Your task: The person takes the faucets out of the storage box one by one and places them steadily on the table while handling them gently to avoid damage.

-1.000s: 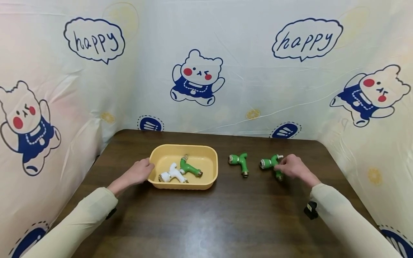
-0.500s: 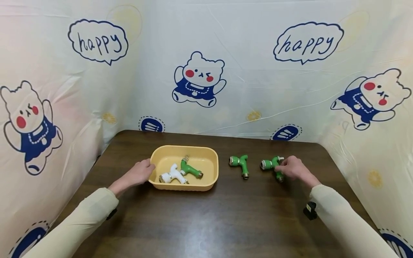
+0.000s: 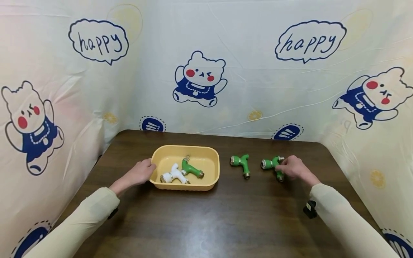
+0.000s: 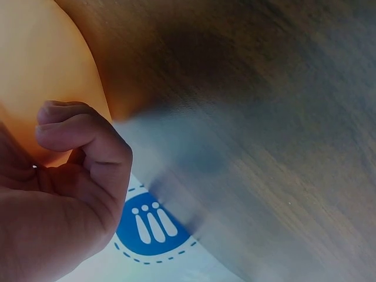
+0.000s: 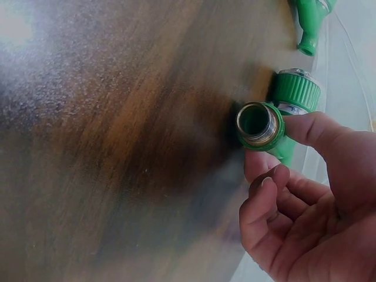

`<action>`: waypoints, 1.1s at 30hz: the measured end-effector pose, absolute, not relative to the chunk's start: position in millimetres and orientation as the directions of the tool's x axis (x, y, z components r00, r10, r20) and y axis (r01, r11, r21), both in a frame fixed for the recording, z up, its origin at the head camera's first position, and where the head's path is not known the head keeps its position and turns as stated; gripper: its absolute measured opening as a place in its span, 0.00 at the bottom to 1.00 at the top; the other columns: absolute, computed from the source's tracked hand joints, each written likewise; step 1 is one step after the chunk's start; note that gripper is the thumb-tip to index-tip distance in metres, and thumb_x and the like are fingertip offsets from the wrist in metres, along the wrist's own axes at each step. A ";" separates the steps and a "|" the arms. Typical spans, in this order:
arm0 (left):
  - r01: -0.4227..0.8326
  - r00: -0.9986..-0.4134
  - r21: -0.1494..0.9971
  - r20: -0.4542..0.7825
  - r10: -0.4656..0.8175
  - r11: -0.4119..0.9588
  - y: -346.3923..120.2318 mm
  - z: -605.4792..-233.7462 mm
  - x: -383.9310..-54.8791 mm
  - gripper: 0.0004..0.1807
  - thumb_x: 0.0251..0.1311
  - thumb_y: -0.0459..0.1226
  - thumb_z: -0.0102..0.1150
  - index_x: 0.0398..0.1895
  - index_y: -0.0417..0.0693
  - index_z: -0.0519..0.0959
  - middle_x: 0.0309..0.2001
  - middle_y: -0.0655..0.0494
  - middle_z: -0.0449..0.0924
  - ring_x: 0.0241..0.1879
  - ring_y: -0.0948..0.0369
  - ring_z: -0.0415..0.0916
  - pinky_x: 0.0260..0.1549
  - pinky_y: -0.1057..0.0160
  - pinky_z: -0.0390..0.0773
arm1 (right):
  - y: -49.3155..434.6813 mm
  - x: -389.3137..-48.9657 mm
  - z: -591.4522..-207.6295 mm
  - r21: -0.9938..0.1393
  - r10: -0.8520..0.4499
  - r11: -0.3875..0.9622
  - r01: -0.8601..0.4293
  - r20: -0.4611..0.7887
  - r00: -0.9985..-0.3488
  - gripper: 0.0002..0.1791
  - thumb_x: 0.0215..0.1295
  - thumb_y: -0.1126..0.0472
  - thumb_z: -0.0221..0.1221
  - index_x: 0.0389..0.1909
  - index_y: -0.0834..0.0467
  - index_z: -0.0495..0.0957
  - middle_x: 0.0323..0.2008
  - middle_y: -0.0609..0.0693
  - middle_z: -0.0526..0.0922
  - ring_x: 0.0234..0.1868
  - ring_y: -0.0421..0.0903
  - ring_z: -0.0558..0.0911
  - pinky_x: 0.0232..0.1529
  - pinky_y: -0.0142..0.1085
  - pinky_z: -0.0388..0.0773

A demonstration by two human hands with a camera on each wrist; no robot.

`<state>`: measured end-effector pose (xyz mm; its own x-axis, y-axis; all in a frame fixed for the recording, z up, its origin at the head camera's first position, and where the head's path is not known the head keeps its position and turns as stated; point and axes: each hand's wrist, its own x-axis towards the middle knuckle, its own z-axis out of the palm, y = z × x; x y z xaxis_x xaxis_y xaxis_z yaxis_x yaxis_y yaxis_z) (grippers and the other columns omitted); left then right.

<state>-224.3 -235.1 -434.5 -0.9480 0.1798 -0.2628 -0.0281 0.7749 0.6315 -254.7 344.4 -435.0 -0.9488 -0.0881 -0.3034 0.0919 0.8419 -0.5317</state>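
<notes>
My left hand (image 3: 142, 171) grips the left rim of a yellow plastic basin (image 3: 211, 183). In the left wrist view its fingers are curled beside the basin's wall (image 4: 53, 64). A white faucet (image 3: 175, 173) and a green faucet (image 3: 192, 168) lie inside the basin. On the right, my right hand (image 3: 293, 167) pinches another green faucet (image 3: 267, 164) between thumb and fingers. That faucet's threaded metal end (image 5: 258, 124) faces the right wrist camera, and the fingers cover part of its body. Between basin and right hand lies one more green faucet (image 3: 244, 166), untouched.
The dark wooden table (image 3: 200, 222) carries everything. Behind it and along both sides hangs a pale curtain (image 3: 251, 79) printed with bears and lettering. A black wrist device (image 3: 310, 209) sits at the right sleeve.
Both hands stay where they are, on the basin and the right-hand green faucet. The head view has shifted slightly; nothing else has visibly moved.
</notes>
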 end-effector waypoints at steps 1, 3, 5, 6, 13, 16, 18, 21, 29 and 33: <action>-0.032 -0.948 0.628 -0.265 0.175 0.777 -235.0 -434.9 -224.7 0.21 0.80 0.39 0.36 0.58 0.28 0.70 0.29 0.46 0.75 0.23 0.56 0.74 0.24 0.60 0.75 | 344.6 -254.6 -435.4 -0.534 -0.088 0.840 0.093 -0.303 -0.949 0.19 0.74 0.53 0.64 0.24 0.59 0.83 0.20 0.46 0.79 0.21 0.42 0.76 0.25 0.38 0.81; -0.028 -0.947 0.627 -0.266 0.181 0.778 -235.2 -435.9 -225.5 0.22 0.80 0.39 0.35 0.59 0.27 0.70 0.29 0.46 0.75 0.23 0.56 0.74 0.24 0.61 0.75 | 345.1 -254.5 -435.9 -0.534 -0.080 0.840 0.100 -0.303 -0.949 0.18 0.73 0.53 0.65 0.24 0.59 0.83 0.20 0.46 0.79 0.21 0.42 0.76 0.24 0.37 0.81; -0.029 -0.948 0.628 -0.264 0.178 0.777 -235.2 -436.8 -227.1 0.22 0.80 0.39 0.36 0.60 0.28 0.70 0.29 0.47 0.75 0.23 0.56 0.74 0.24 0.61 0.75 | 345.7 -254.3 -436.0 -0.533 -0.079 0.840 0.100 -0.303 -0.950 0.18 0.73 0.53 0.64 0.25 0.60 0.83 0.20 0.46 0.79 0.22 0.42 0.76 0.25 0.37 0.81; -0.027 -0.948 0.630 -0.261 0.180 0.776 -235.0 -437.0 -227.5 0.22 0.79 0.39 0.36 0.60 0.28 0.70 0.29 0.47 0.75 0.23 0.57 0.74 0.24 0.61 0.75 | 345.8 -254.5 -436.0 -0.533 -0.073 0.840 0.106 -0.304 -0.950 0.18 0.73 0.53 0.64 0.25 0.60 0.83 0.20 0.46 0.79 0.23 0.43 0.76 0.25 0.37 0.81; -0.026 -0.948 0.633 -0.261 0.182 0.773 -235.5 -435.5 -226.2 0.22 0.80 0.39 0.36 0.58 0.28 0.70 0.29 0.46 0.75 0.23 0.56 0.74 0.23 0.60 0.76 | 344.4 -255.1 -438.5 -0.532 -0.043 0.834 0.144 -0.323 -0.945 0.18 0.72 0.52 0.65 0.25 0.59 0.83 0.21 0.47 0.78 0.24 0.43 0.77 0.26 0.37 0.81; -0.021 -0.950 0.632 -0.254 0.181 0.775 -236.9 -433.7 -225.0 0.22 0.80 0.39 0.36 0.58 0.27 0.70 0.29 0.46 0.75 0.23 0.56 0.74 0.24 0.59 0.76 | 343.1 -255.1 -439.4 -0.540 -0.036 0.828 0.149 -0.316 -0.948 0.17 0.71 0.52 0.65 0.26 0.59 0.83 0.20 0.47 0.77 0.22 0.42 0.76 0.26 0.37 0.82; -0.020 -0.952 0.631 -0.249 0.178 0.776 -237.6 -433.1 -224.7 0.22 0.80 0.39 0.36 0.58 0.27 0.70 0.29 0.46 0.74 0.23 0.56 0.73 0.23 0.59 0.75 | 342.3 -255.3 -440.1 -0.548 -0.032 0.823 0.149 -0.307 -0.951 0.16 0.70 0.52 0.66 0.27 0.59 0.84 0.19 0.46 0.76 0.21 0.42 0.75 0.26 0.37 0.82; -0.026 -0.953 0.630 -0.251 0.172 0.776 -238.2 -433.5 -224.3 0.22 0.80 0.40 0.36 0.58 0.28 0.70 0.29 0.47 0.74 0.22 0.56 0.73 0.23 0.60 0.75 | 341.4 -254.8 -441.4 -0.554 -0.031 0.820 0.147 -0.299 -0.954 0.16 0.70 0.52 0.66 0.27 0.60 0.84 0.17 0.45 0.75 0.19 0.41 0.74 0.25 0.37 0.82; -0.001 -0.956 0.634 -0.228 0.186 0.773 -237.4 -437.5 -222.6 0.22 0.80 0.39 0.36 0.57 0.27 0.70 0.28 0.47 0.74 0.22 0.56 0.73 0.23 0.59 0.76 | 343.4 -251.1 -443.3 -0.569 -0.044 0.811 0.133 -0.286 -0.957 0.17 0.70 0.53 0.66 0.24 0.58 0.83 0.16 0.44 0.73 0.19 0.41 0.75 0.25 0.39 0.83; -0.004 -0.956 0.629 -0.231 0.182 0.777 -236.9 -439.1 -223.7 0.21 0.80 0.39 0.36 0.56 0.27 0.70 0.28 0.47 0.74 0.21 0.56 0.73 0.22 0.59 0.76 | 343.6 -247.8 -440.9 -0.567 -0.047 0.814 0.125 -0.278 -0.960 0.17 0.70 0.52 0.67 0.24 0.59 0.83 0.15 0.45 0.73 0.18 0.41 0.74 0.23 0.38 0.83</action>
<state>-223.7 -236.9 -439.1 -0.9558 0.1822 -0.2307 -0.0037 0.7772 0.6293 -247.8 343.6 -440.9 -0.9595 -0.0465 -0.2777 0.1246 0.8143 -0.5670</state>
